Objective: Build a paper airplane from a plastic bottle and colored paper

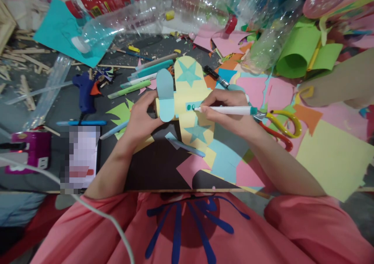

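Observation:
A yellow paper plane [182,99] lies in front of me, with a teal star on each wing and a light blue propeller-shaped strip [165,96] at its left end. My left hand [143,117] grips that left end between thumb and fingers. In my right hand [226,108] is a white marker [230,110] with a green end, its tip at a small blue rectangle [189,107] on the plane's body. Green round marks show on the rectangle. The fingers of my right hand rest beside it.
Several markers [143,78] lie beyond the plane. A blue glue gun [84,92], a phone [84,155] and a purple power strip [37,151] are at left. Yellow-and-red scissors [284,123] and paper scraps lie right; clear bottles [125,20] stretch across the back.

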`<state>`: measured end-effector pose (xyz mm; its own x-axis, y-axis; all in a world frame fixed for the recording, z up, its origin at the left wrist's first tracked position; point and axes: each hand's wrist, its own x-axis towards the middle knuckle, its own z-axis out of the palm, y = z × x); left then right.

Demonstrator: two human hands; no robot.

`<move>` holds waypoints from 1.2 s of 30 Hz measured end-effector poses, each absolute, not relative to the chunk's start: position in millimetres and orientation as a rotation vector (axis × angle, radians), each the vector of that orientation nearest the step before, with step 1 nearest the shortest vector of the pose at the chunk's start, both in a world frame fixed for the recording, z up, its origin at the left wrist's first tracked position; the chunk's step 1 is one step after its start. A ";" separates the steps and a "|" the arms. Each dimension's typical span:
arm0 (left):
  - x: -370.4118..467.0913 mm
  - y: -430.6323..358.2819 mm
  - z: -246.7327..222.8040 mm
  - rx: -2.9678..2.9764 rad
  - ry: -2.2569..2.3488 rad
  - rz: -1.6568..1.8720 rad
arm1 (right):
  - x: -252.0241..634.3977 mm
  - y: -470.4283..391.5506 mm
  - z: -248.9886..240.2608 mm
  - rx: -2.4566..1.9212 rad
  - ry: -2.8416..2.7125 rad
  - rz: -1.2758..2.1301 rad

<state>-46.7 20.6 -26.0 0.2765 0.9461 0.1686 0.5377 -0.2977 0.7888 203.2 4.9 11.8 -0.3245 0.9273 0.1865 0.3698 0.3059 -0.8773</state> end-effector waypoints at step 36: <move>-48.1 21.0 -27.6 2.006 1.330 0.847 | 203.2 6.1 10.9 -1.140 -1.762 1.005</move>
